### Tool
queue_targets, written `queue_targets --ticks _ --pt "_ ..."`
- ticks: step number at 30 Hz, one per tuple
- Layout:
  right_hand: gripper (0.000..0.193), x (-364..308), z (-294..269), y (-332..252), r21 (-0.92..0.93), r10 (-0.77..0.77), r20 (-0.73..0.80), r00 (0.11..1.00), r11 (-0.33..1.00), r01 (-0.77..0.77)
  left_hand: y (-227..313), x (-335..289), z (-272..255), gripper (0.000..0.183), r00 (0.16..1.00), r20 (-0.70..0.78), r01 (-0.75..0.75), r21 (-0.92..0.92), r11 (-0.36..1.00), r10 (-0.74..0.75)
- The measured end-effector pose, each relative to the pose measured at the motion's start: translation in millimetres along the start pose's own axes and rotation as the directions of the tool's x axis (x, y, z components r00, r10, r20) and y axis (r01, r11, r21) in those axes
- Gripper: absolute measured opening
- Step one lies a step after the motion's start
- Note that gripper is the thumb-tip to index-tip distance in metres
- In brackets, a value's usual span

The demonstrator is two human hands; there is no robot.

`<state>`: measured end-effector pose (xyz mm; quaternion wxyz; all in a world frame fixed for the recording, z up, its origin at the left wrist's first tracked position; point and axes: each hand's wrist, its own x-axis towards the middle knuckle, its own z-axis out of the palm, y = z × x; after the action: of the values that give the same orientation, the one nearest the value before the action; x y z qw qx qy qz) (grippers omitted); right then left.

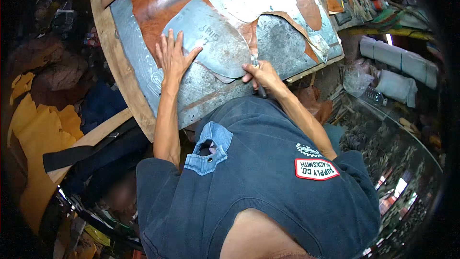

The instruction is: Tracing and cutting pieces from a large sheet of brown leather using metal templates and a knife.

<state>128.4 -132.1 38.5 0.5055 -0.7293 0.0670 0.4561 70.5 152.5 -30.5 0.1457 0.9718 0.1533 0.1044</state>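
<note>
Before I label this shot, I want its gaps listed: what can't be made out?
All in the head view:
Tool: its grip, mostly hidden by the right hand.
Grey template: whatever lies under its middle, covered by it.
Brown leather sheet: its far end, cut off by the upper edge.

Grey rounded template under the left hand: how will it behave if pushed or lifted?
The grey template is probably fairly stiff: it lies flat with a smooth, unwrinkled outline. Its thin-looking edge suggests it should be light. Pushed, it may slide over the brown leather beneath, since its face looks smooth.
</note>
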Motion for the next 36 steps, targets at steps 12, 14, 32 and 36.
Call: queue_targets --ticks 12,14,32,36 --pt "0.071 -3.9 -23.3 2.7 -0.885 -0.541 0.083 0.837 0.346 0.311 -49.1 16.2 -8.5 0.087 0.993 -0.012 -0.122 -0.018 0.992 0.121" --pt "0.072 -3.3 -21.9 4.4 -0.899 -0.526 0.095 0.845 0.319 0.3 -48.1 15.6 -7.1 0.089 0.994 0.034 -0.105 0.043 0.994 0.103" --pt "0.071 6.2 -23.0 5.9 -0.901 -0.558 0.052 0.828 0.331 0.28 -41.2 13.0 -8.8 0.081 0.996 -0.021 -0.087 0.035 0.996 0.088" --pt "0.069 3.0 -22.0 1.8 -0.887 -0.539 0.055 0.841 0.36 0.289 -38.0 13.7 -10.3 0.082 0.998 0.013 -0.064 0.044 0.997 0.064"
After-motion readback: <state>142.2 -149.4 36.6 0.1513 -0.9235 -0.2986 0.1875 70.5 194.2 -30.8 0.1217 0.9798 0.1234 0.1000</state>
